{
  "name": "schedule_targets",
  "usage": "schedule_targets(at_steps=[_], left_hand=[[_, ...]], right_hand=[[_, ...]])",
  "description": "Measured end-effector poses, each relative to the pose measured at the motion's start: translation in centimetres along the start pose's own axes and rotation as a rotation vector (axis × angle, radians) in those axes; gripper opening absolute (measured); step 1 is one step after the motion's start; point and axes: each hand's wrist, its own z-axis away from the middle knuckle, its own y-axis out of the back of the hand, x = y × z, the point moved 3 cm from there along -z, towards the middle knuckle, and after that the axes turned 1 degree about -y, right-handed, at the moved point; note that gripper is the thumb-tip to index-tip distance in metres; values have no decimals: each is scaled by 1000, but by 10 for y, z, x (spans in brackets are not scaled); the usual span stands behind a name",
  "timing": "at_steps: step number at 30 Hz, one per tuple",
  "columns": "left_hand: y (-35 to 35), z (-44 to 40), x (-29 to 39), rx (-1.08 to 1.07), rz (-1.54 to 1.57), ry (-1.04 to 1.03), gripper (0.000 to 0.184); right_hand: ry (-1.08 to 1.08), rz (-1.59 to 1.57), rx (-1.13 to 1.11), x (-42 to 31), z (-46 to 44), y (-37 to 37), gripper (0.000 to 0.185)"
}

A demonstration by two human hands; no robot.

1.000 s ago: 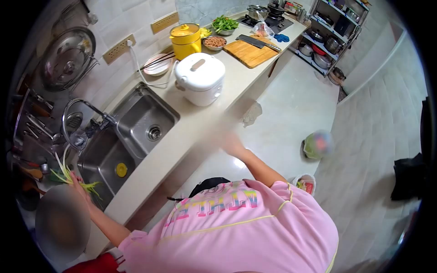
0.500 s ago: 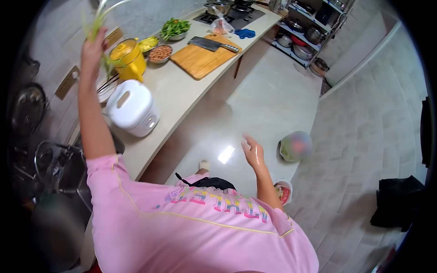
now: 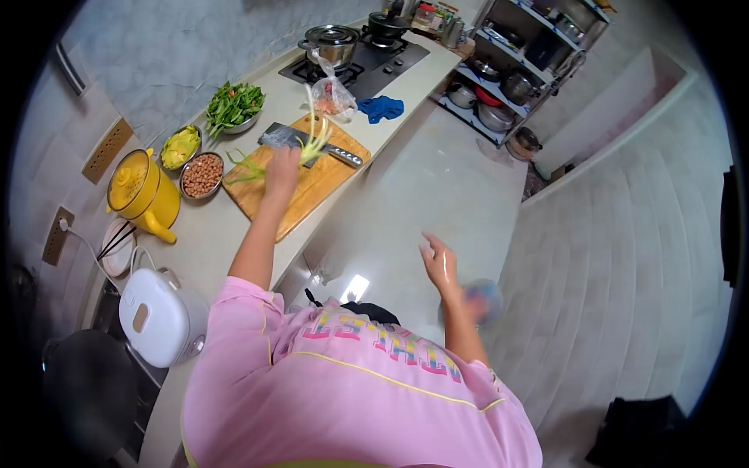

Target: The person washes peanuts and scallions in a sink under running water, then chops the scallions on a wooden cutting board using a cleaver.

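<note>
My left hand point(image 3: 282, 169) is closed around a small bunch of scallions point(image 3: 315, 142), pale stalks pointing up and away, green tops trailing left. It is over the wooden cutting board point(image 3: 312, 192); whether the scallions touch the board I cannot tell. A cleaver point(image 3: 282, 138) lies across the board beyond the hand, its blade partly covered by the scallions. Wet-looking and empty, my right hand point(image 3: 441, 264) hangs over the floor away from the counter, fingers apart.
Left of the board stand a bowl of peanuts point(image 3: 202, 175), a bowl of yellow-green pieces point(image 3: 180, 147), leafy greens point(image 3: 234, 106), a yellow pot point(image 3: 145, 192) and a white rice cooker point(image 3: 160, 316). Beyond are a plastic bag point(image 3: 333, 95), blue cloth point(image 3: 381, 109) and stove point(image 3: 398, 64).
My left hand has carried the scallions from above the yellow pot, near the wall, across to the cutting board. The view has shifted left. My right hand stays low at my side.
</note>
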Motion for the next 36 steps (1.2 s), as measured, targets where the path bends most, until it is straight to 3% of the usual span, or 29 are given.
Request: schedule_targets(at_steps=[6,8,12,16,19,20,23,26,30,36], left_hand=[[-51,26,10,-108,-63,52,9],[-61,28,10,-114,-61,96,10],[-68,39,16,-74,-102,183,11],[-70,51,18,-59,-228,324,12],[-71,48,22,-36,-272,397,12],[-69,45,24,-40,-276,430,11],[-71,42,25,-68,-313,501,10],[-79,38,22,-129,-360,578,9],[-85,25,22,-169,-361,634,10],[-81,4,26,-236,-76,784,50]], right_hand=[[-5,-158,-175,-23,-140,-50,32],[323,-64,-149,-32,-188,-95,37],[522,27,-436,-74,-255,-174,53],[683,78,-701,-92,-289,-203,68],[545,-101,-931,-87,-317,-204,67],[571,-142,-881,-78,-327,-209,58],[-62,-491,-1506,-50,-360,-224,45],[-192,-699,-1380,-45,-359,-182,35],[-135,-773,-1262,-24,-358,-131,29],[-141,-797,-1238,-36,-330,-75,22]])
